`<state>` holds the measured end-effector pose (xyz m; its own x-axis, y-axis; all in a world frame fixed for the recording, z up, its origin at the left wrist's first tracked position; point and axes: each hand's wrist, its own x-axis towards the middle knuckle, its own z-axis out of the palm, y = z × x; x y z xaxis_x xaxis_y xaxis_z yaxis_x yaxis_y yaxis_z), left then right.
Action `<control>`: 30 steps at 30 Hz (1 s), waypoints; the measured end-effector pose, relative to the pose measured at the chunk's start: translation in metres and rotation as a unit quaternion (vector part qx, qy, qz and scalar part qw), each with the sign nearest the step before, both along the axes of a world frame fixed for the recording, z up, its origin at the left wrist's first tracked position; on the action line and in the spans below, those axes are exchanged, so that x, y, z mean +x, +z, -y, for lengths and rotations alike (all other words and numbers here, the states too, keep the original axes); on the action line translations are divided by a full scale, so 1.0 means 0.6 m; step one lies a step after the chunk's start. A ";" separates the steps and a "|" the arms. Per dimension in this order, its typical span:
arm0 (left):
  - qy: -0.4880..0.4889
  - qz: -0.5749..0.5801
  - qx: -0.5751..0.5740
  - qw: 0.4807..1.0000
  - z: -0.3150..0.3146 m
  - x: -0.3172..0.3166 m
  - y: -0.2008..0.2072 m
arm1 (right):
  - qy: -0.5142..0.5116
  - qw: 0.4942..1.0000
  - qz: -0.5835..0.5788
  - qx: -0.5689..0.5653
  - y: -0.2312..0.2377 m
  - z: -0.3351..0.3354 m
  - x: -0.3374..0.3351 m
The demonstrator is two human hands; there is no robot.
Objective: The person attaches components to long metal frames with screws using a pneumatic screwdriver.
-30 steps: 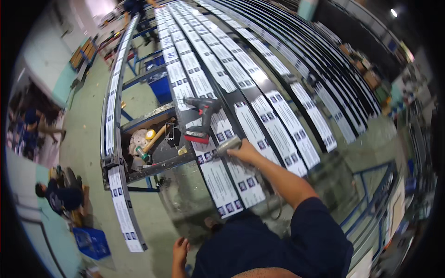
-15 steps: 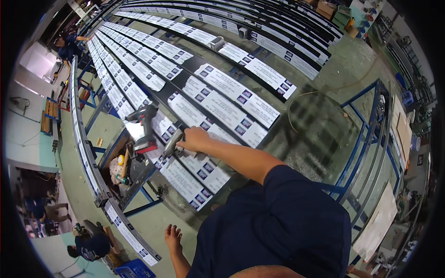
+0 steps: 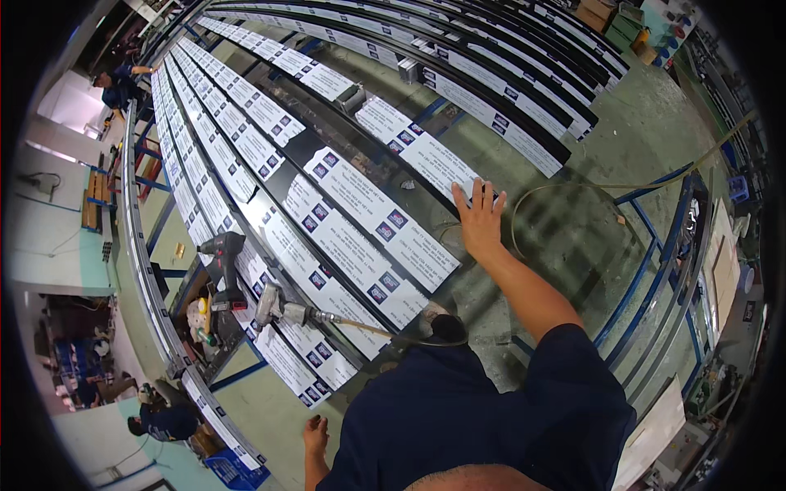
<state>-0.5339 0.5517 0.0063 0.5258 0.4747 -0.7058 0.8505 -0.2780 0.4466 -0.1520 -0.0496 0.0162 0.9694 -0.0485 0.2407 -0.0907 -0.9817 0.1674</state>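
Note:
My right hand (image 3: 481, 221) is open with fingers spread. Its fingertips rest on the near end of a long, dark profile (image 3: 434, 164) covered in white printed film. My left hand (image 3: 315, 434) hangs low by my side, its fingers loosely bent and nothing visible in them. A metal air tool (image 3: 274, 308) lies on the film-covered profiles in front of me, its hose (image 3: 364, 326) running right toward my body. Just beyond it, a cordless drill (image 3: 223, 266) rests on the profiles' left side. Torn film edges leave dark bands bare across several profiles.
A grey metal block (image 3: 350, 99) sits on the touched profile. More profiles (image 3: 491, 110) lie farther right. Blue metal frames (image 3: 634, 278) stand at right, and a hose (image 3: 606, 186) crosses there. Co-workers (image 3: 123, 86) (image 3: 168, 421) are at far left and lower left, near a blue crate (image 3: 233, 470).
My right hand has let go of the air tool and moved right to the profile's end, fingers spreading. The air tool now lies on the profiles. My left hand's fingers look more bent.

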 end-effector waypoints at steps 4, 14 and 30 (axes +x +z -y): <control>0.029 0.027 0.016 0.999 0.002 0.048 0.000 | 0.014 0.998 0.010 0.053 -0.025 0.007 0.006; -0.020 0.016 -0.002 1.000 0.025 0.030 -0.006 | 0.023 0.997 -0.039 0.070 0.001 0.061 0.043; 0.012 -0.015 -0.029 0.999 0.000 0.020 -0.021 | 0.056 0.932 -0.175 0.313 0.088 0.223 0.144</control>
